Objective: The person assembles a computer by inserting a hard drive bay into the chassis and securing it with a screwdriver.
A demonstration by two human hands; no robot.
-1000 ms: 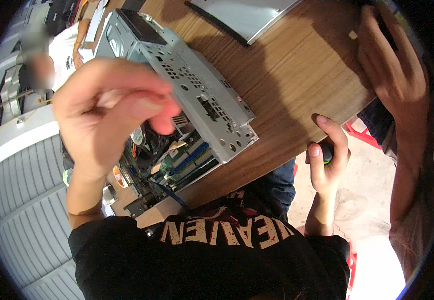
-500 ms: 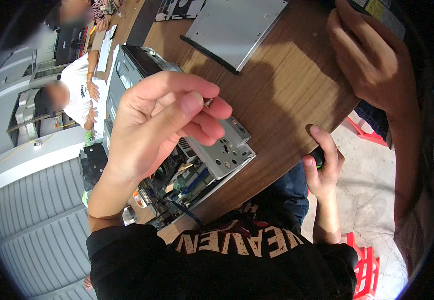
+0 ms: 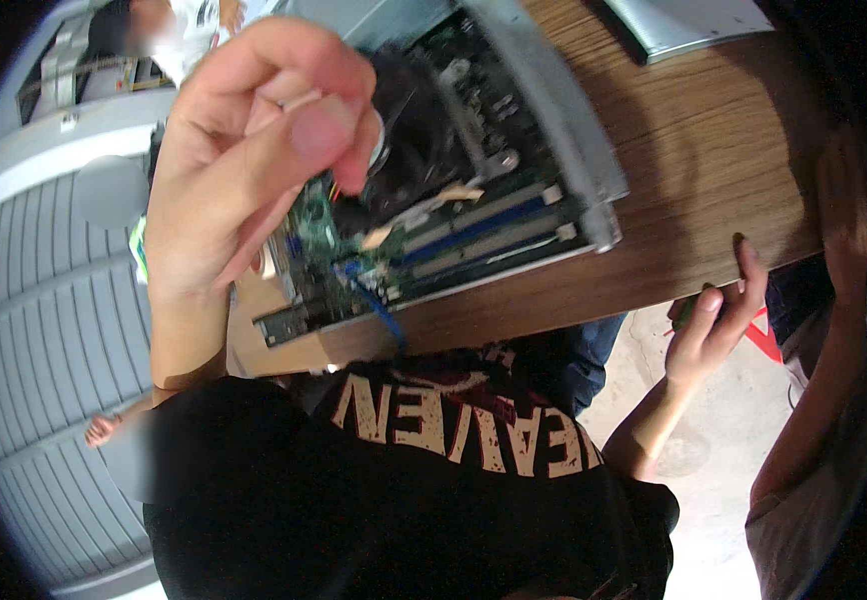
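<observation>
Raised over an opened computer case, my left hand is closed in a pinch, thumb against the bent fingers. A small metal screw showed between these fingertips a moment earlier; now blur and the fingers hide it. Below and beyond the hand lies the green motherboard, with blue and pale memory slots and a black cooling fan. Off the table's edge at the right, my right hand curls around a black-and-green handle, mostly hidden by the palm. Its index finger sticks out.
A flat silver drive-like box lies at the far right of the wooden table. Another person's arm reaches onto the table at the right. A blue cable hangs over the board's near edge. A red stool stands beyond.
The view has shifted closer to the case, so the motherboard shows larger. My left hand is nearer the upper left; my right hand appears farther right. The other person's hand has dropped lower.
</observation>
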